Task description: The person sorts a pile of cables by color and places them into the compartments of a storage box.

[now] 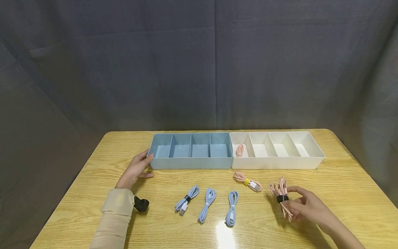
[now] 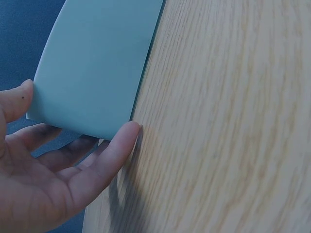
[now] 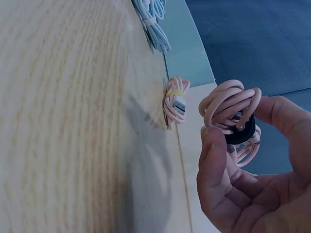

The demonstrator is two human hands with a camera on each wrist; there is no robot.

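My right hand (image 1: 306, 205) pinches a coiled pink cable (image 3: 232, 108) between thumb and fingers. A black strap (image 1: 282, 198) wraps the coil's middle, and the bundle is held above the table. At the far left, my left hand (image 1: 136, 168) rests against the end of a blue divided box (image 1: 192, 163), its thumb at the rim and fingers spread along the end wall. Beside that box stands a white divided box (image 1: 276, 163), with a pink cable (image 1: 239, 150) in its leftmost compartment. A second pink cable (image 1: 247, 181) with a yellow tie lies in front of the white box.
Three coiled blue cables lie in a row on the wooden table (image 1: 168, 231): one with a black strap (image 1: 187, 199), a middle one (image 1: 206, 205) and a right one (image 1: 231, 208). A dark grey curtain (image 1: 199, 69) hangs behind the table and along its sides.
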